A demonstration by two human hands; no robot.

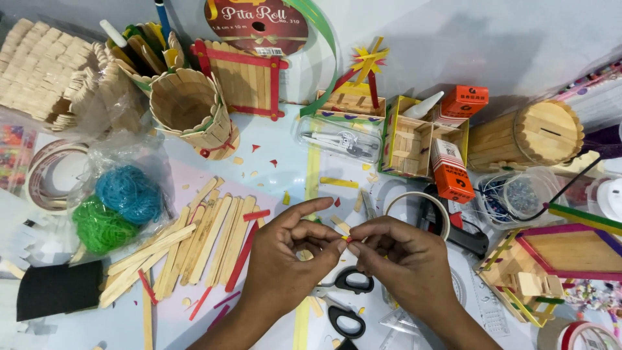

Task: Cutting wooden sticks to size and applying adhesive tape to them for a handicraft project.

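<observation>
My left hand (pixel 291 253) and my right hand (pixel 402 256) meet at the fingertips over the middle of the table. Together they pinch a tiny red and yellow piece (pixel 347 239). Black-handled scissors (pixel 346 299) lie on the table just beneath the hands. A spread of plain wooden craft sticks (pixel 194 240), with a few red ones among them, lies left of my left hand. A roll of tape (pixel 418 202) stands just beyond my right hand.
A stick-built cup (pixel 189 107), a red-framed stick panel (pixel 249 78), and small stick boxes (pixel 414 139) stand at the back. Blue and green thread bundles (pixel 116 207) in plastic lie left. A round stick container (pixel 531 133), orange boxes (pixel 450 172) and a coloured stick house (pixel 551 259) crowd the right.
</observation>
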